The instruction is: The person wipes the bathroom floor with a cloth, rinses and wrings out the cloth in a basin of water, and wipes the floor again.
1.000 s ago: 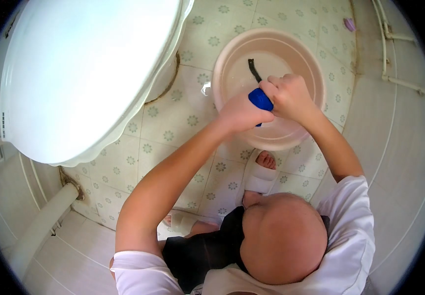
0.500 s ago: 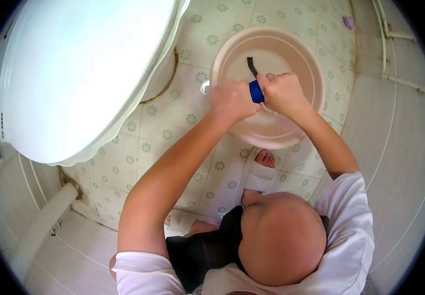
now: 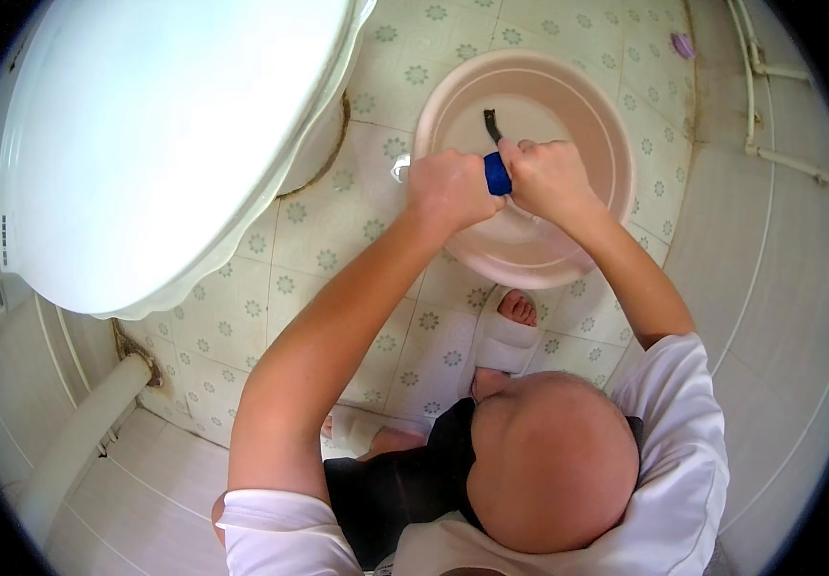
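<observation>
My left hand (image 3: 448,187) and my right hand (image 3: 551,180) are side by side above the pink basin (image 3: 618,226), both closed in fists. Between them shows a tightly bunched blue cloth (image 3: 498,175), gripped from either side. A dark strip (image 3: 492,125) sticks out past my right thumb, over the basin; whether it belongs to the cloth I cannot tell. Just left of my left fist is a small white piece (image 3: 400,168), possibly another end of what I hold. Most of the held thing is hidden inside my fingers. The basin has a pale bottom and stands on the floor.
A large white washbasin (image 3: 174,144) on a pedestal fills the upper left. My feet in white slippers (image 3: 510,341) are on the patterned tile floor (image 3: 337,317). Pipes (image 3: 752,96) run along the right wall, and a thick pipe (image 3: 88,432) stands lower left. A small purple object (image 3: 683,44) lies at the upper right.
Both fists have shifted very slightly upward and left relative to the basin, still clenched on the blue cloth. Otherwise the scene looks the same.
</observation>
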Available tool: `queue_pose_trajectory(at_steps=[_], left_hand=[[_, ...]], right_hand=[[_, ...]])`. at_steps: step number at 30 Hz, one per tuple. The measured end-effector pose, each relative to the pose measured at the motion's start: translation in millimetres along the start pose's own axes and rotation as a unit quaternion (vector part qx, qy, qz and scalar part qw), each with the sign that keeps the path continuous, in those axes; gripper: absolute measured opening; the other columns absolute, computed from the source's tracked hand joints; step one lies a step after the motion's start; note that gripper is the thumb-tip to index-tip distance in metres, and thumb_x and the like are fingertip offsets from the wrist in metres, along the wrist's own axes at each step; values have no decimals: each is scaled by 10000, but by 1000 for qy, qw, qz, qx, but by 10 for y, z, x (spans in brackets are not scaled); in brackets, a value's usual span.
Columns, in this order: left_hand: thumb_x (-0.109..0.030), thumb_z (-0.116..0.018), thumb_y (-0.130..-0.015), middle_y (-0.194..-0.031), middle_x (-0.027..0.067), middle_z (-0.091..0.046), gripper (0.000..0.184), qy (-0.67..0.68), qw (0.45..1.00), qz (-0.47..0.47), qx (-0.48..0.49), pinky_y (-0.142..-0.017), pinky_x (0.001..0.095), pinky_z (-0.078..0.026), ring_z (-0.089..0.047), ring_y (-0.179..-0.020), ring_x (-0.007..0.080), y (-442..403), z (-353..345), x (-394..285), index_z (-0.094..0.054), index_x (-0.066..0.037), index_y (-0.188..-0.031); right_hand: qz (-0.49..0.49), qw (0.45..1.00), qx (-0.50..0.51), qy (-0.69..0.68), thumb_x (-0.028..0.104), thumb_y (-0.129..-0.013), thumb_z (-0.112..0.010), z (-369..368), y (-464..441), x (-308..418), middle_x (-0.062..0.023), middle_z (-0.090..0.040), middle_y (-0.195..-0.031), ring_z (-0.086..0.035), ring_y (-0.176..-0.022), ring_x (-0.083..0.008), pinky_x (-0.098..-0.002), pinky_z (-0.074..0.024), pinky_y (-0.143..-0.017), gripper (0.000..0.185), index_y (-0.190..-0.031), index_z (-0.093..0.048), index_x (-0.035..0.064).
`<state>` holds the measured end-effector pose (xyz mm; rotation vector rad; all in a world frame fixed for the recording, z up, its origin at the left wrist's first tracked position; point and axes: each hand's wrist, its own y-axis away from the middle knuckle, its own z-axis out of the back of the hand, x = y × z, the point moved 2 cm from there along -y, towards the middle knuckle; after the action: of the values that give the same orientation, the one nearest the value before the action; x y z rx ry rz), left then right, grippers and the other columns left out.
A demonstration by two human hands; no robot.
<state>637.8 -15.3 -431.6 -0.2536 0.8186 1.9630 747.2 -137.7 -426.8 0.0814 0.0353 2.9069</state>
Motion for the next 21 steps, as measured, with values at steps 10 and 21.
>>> queue_pose_trajectory(at_steps=[10, 21], left_hand=[[-414, -803, -704, -897, 183, -771, 401, 99, 992, 17, 77, -760, 443, -596, -750, -855, 382, 207, 121, 15, -775, -58, -888], [-344, -875, -801, -1205, 162, -692, 734, 397, 907, 96, 106, -849, 384, -570, -677, -1094, 252, 1939, 111, 1466, -579, -22, -1391]], right_hand=[[-34, 996, -35, -71, 112, -761, -724, 131, 164, 158, -91, -685, -828, -705, -704, -322, -443, -556, -609, 245, -986, -628, 109], [131, 906, 95, -391, 246, -829, -821, 357, -51, 1420, -155, -606, -1201, -673, -1014, -364, -427, -581, -830, 862, -1588, -424, 156]])
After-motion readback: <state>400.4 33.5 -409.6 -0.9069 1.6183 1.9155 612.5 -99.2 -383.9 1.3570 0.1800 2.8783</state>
